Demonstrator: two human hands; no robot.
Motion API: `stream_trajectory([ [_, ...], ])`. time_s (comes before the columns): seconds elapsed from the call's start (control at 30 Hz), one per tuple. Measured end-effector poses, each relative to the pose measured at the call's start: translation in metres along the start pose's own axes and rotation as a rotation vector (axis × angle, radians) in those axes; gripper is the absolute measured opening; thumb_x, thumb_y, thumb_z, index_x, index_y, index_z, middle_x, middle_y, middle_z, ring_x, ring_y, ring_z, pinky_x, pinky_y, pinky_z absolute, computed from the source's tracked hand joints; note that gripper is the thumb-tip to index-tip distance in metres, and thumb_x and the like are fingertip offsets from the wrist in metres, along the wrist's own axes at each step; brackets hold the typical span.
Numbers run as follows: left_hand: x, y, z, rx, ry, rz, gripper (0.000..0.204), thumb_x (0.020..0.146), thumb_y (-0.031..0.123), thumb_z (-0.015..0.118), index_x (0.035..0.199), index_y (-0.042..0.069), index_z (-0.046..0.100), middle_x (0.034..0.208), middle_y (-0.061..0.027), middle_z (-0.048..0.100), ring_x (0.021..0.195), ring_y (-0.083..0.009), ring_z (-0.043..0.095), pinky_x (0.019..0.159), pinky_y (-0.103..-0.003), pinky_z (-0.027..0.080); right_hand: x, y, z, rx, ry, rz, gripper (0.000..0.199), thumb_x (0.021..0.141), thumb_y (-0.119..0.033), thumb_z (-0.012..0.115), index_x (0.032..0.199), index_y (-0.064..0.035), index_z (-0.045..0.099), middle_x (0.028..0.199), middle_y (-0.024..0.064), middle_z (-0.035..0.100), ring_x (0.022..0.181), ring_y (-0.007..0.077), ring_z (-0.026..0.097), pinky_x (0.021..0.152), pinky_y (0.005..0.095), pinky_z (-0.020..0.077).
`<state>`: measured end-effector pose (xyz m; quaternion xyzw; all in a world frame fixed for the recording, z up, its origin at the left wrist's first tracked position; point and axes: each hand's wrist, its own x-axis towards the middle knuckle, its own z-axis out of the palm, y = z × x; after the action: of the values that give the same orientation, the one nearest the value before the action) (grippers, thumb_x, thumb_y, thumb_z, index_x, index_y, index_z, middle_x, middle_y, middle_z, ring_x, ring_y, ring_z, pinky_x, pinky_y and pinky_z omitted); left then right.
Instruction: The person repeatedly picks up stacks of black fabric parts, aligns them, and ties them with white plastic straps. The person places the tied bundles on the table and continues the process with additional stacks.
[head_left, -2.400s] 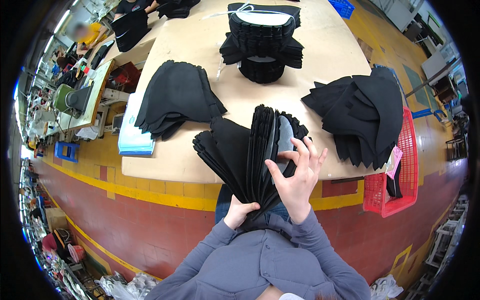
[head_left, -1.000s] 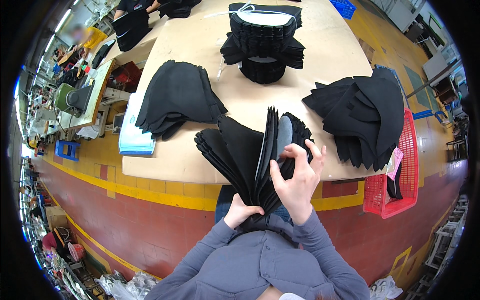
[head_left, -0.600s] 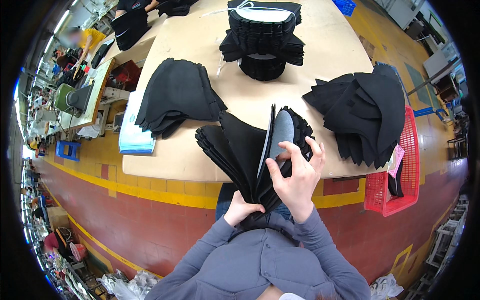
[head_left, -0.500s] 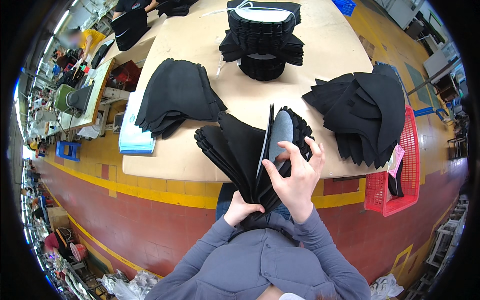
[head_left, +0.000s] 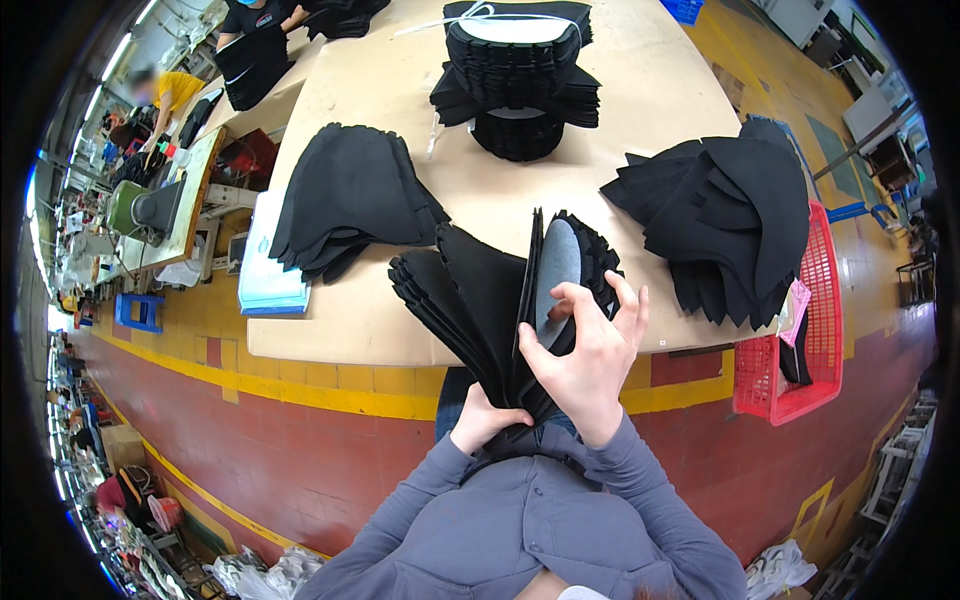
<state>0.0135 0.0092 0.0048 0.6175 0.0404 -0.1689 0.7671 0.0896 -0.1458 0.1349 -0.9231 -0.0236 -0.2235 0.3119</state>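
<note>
A thick fanned stack of black fabric pieces (head_left: pixel 455 300) stands upright at the table's near edge, in front of my body. My left hand (head_left: pixel 486 418) is closed around its narrow lower end, thumb across the front. The layers part in the middle, where a grey-faced piece (head_left: pixel 560 268) shows in the right part of the stack. Over this gap is my right hand (head_left: pixel 590 350), its fingers bent and spread. The thumb touches the edge of the layers left of the gap, and the index finger reaches to the grey face. The other fingertips are beside the stack's right edge.
Black pieces lie piled on the table at left (head_left: pixel 350 195) and right (head_left: pixel 735 215). A tied black bundle (head_left: pixel 515 85) stands at the back. Blue-white papers (head_left: pixel 272 290) stick out at left. A red basket (head_left: pixel 825 350) is beside the right corner. Other people work at far left.
My right thumb has moved slightly left, and the pale sliver beside it no longer shows between the layers. My left hand keeps its grip. The view has shifted a little.
</note>
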Motion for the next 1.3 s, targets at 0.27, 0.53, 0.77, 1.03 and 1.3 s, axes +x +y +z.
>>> stream_trajectory([
  [0.27,0.000,0.000,0.001,-0.012,0.019,0.002,0.076,0.059,0.011,0.093,0.123,-0.003,0.055,0.119,-0.0084,0.065,0.112,-0.0168,0.058,0.101,-0.031,0.043,-0.001,0.002,0.003,0.000,-0.001,-0.016,0.039,0.066,-0.024,0.084,0.100,-0.0134,0.067,0.077,-0.0026,0.065,0.124,0.0268,0.043,0.116,0.0510,0.0173],
  [0.53,0.001,-0.007,-0.001,-0.021,0.022,0.038,0.074,0.059,0.010,0.092,0.122,-0.005,0.056,0.119,-0.0090,0.065,0.109,-0.0166,0.059,0.099,-0.031,0.045,-0.005,0.004,0.007,0.020,0.023,-0.030,0.014,0.070,-0.014,0.080,0.068,-0.0083,0.067,0.078,-0.0002,0.064,0.123,0.0291,0.046,0.112,0.0493,0.0234],
  [0.77,0.003,-0.008,-0.005,-0.114,0.027,0.044,0.081,0.057,0.009,0.094,0.127,-0.002,0.055,0.121,-0.0061,0.063,0.112,-0.0163,0.058,0.099,-0.032,0.045,-0.008,-0.003,0.018,0.018,0.026,-0.096,0.015,0.071,-0.020,0.078,0.069,-0.0097,0.067,0.081,0.0010,0.063,0.120,0.0297,0.048,0.109,0.0512,0.0269],
  [1.03,0.007,-0.022,-0.014,-0.181,0.009,0.037,0.097,0.055,0.015,0.096,0.136,-0.002,0.047,0.130,-0.0065,0.057,0.119,-0.0185,0.055,0.104,-0.034,0.042,-0.008,-0.013,0.028,0.015,0.013,-0.127,0.016,0.068,-0.020,0.077,0.072,-0.0107,0.065,0.084,0.0018,0.059,0.120,0.0277,0.049,0.110,0.0529,0.0264],
  [1.3,0.004,-0.030,-0.016,-0.186,0.054,0.035,0.092,0.056,0.013,0.095,0.135,-0.002,0.049,0.129,-0.0069,0.058,0.119,-0.0183,0.055,0.103,-0.034,0.042,-0.006,-0.014,0.029,0.038,-0.014,-0.130,0.018,0.070,-0.017,0.075,0.083,-0.0125,0.063,0.099,0.0014,0.060,0.123,0.0266,0.046,0.111,0.0528,0.0258],
])
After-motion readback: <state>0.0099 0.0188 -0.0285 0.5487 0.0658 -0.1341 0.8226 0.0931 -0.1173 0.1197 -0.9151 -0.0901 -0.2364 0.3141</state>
